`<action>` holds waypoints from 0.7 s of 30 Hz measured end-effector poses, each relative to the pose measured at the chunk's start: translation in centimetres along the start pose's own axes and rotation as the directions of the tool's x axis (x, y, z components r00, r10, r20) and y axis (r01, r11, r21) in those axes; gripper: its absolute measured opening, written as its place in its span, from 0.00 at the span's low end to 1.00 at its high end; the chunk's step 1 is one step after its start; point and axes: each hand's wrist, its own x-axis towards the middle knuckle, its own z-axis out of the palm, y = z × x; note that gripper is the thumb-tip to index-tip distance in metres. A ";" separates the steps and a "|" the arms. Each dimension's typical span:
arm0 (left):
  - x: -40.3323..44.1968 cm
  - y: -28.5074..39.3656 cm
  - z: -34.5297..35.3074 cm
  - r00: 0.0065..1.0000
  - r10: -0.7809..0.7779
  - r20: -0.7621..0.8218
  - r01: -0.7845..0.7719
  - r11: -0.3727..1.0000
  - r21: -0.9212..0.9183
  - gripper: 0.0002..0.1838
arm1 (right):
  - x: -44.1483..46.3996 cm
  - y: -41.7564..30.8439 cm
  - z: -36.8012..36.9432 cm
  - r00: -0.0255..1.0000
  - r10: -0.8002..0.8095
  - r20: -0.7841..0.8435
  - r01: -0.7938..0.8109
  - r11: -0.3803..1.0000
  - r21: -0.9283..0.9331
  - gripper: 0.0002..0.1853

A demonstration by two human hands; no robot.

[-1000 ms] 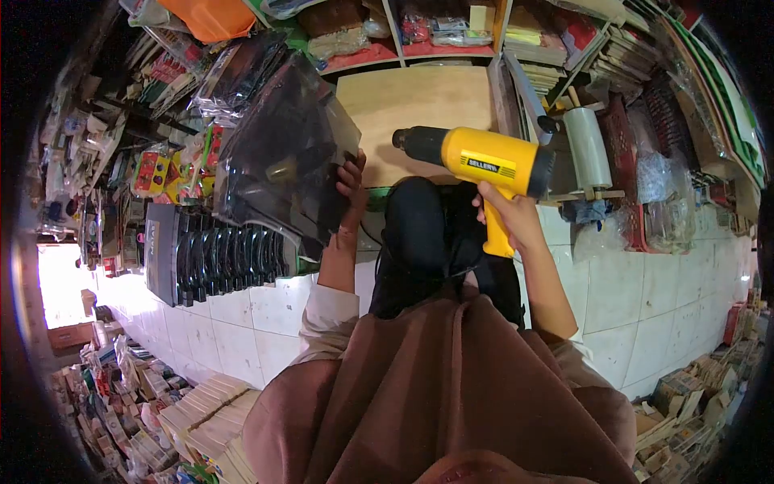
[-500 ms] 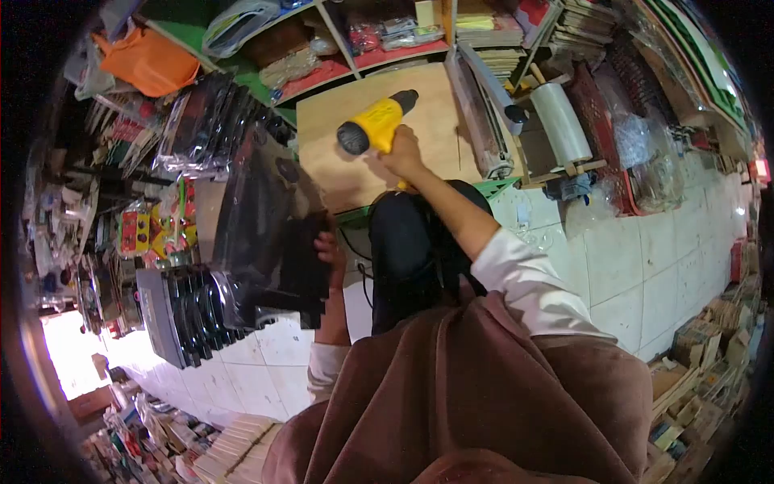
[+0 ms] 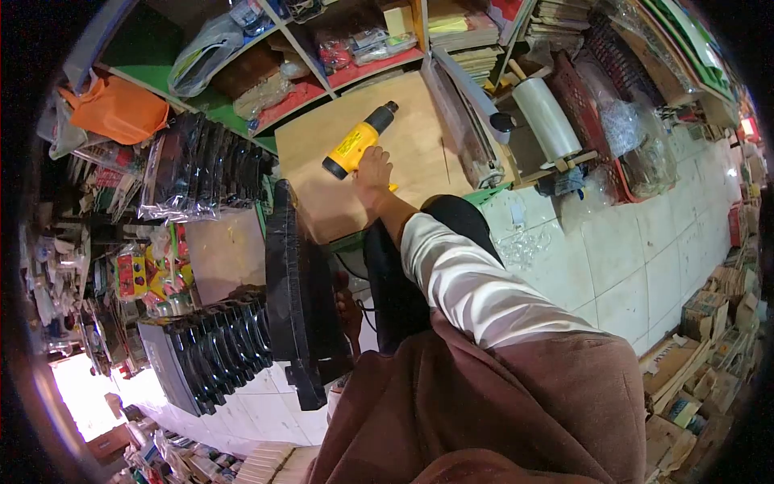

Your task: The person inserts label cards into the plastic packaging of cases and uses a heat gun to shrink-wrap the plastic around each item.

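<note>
My right hand (image 3: 373, 173) is closed on a yellow heat gun (image 3: 351, 148) over the wooden board (image 3: 411, 145), its black nozzle pointing up and to the right. At the left, my left hand (image 3: 348, 305) grips a black item in clear plastic (image 3: 302, 298), held upright and seen nearly edge-on. Most of that hand is in shadow behind the item. A row of black plastic-wrapped items (image 3: 222, 347) stands on the floor just left of the held one.
Beyond the board are shelves (image 3: 322, 93) with packets. A plastic film roll (image 3: 547, 119) and a red crate (image 3: 625, 181) are at the right. An orange bag (image 3: 121, 111) hangs upper left. Tiled floor (image 3: 613, 258) lies right of my legs.
The heat gun has swung left across the board, its nozzle turning from left to upper right. The black item has moved down and turned edge-on. The head view has shifted.
</note>
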 end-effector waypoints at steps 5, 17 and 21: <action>0.4 1.0 -0.7 0.902 0.387 -0.190 -0.186 0.748 0.637 0.26 | -1.1 1.7 -3.9 0.996 -0.064 0.069 0.061 0.997 0.051 0.23; 0.9 -6.0 -1.1 0.883 0.222 -0.415 -0.026 0.904 0.428 0.25 | 1.8 15.7 -9.2 0.981 0.063 0.184 -0.024 0.977 -0.210 0.13; 0.8 -6.4 1.3 0.957 0.100 -0.273 0.004 0.935 0.354 0.25 | 2.2 17.3 -7.2 0.920 -0.366 0.141 0.391 0.884 -0.257 0.15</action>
